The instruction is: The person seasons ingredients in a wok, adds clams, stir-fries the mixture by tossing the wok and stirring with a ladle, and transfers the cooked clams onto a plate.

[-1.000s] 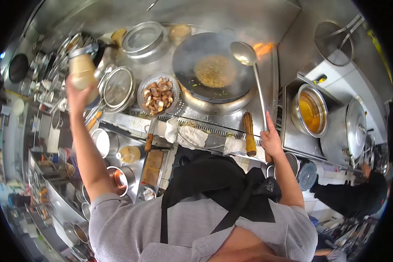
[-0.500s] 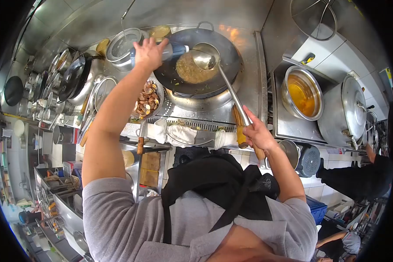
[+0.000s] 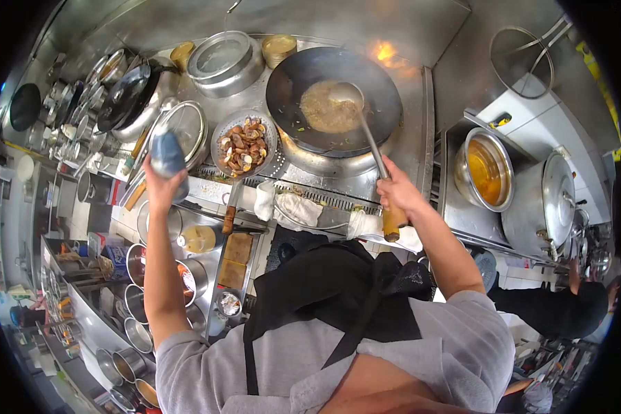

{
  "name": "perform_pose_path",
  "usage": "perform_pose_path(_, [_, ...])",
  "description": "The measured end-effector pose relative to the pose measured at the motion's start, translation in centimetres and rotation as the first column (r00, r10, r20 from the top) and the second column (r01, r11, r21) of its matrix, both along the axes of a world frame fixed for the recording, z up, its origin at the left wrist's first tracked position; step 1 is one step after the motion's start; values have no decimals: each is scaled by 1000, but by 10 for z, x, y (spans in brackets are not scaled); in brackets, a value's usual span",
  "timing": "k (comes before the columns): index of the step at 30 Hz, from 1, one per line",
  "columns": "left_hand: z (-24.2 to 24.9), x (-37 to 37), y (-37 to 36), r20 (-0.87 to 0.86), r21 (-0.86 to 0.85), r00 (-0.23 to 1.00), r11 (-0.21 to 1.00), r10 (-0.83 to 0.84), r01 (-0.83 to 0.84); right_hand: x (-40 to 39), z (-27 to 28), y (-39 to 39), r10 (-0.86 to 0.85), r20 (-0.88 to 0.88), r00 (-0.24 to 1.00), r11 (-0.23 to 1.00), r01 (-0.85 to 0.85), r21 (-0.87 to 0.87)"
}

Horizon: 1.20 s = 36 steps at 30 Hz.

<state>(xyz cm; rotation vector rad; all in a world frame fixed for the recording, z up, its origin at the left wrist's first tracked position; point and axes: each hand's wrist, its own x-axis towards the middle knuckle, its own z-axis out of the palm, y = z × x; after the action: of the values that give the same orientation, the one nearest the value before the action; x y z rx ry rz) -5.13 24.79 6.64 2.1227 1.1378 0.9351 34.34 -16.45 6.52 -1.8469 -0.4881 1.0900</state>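
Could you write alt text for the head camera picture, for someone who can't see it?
A person's right hand holds a ladle in brownish food in a dark wok, while the left hand holds a blurred bottle. A strainer of brown pieces sits beside the wok; flames show beyond.

Just left of the tall silver lidded stockpot (image 3: 528,215) sits a round steel bowl of amber liquid (image 3: 484,170); above the pot in view is a round wire-mesh strainer (image 3: 521,63), below it a black-clad person (image 3: 566,305).
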Motion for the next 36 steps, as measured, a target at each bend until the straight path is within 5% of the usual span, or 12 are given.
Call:
perform_pose_path(2, [-27,-50,-5,6,-99,996,992,84,-83,15,9,4,17,-622,783,973,131,192])
perform_pose_path(5, [-66,-105,-11,-23,-115,987,980,161,-163,33,-8,35,-46,-615,787,955,216,204])
perform_pose_path(7, [-83,-129,-15,67,-223,978,958,199,-180,38,-48,55,-22,-418,908,978,105,178])
perform_pose_path(9, [-110,-149,-16,115,-236,970,954,215,-184,24,-73,68,160,549,821,967,-20,-252])
perform_pose_path(14, [-138,-165,-30,103,-403,955,889,279,-217,-51,-24,62,222,594,773,892,84,-443])
perform_pose_path(19, [-155,-174,-32,142,-460,958,873,251,-161,-58,23,73,-150,-707,691,911,375,174])
perform_pose_path(21, [-167,-184,-31,-132,-83,975,978,180,-191,-35,7,84,-136,-721,679,896,394,203])
perform_pose_path(24, [-153,-174,-41,-144,-89,976,981,161,-175,-29,-40,93,-193,-196,961,968,219,122])
perform_pose_path(26, [-156,-178,-45,-178,-64,974,986,138,-152,-28,-79,87,226,749,623,916,126,-381])
perform_pose_path(29, [-177,-189,-46,-207,-26,956,976,206,-216,-68,-63,61,217,697,683,916,105,-387])
perform_pose_path(33, [-167,-206,-35,-252,-289,968,954,3,-78,-63,-16,39,-102,-613,783,945,268,185])
perform_pose_path(36, [-120,-205,-35,-142,-591,986,807,-87,-14,-71,-13,57,19,181,983,995,-1,-98])
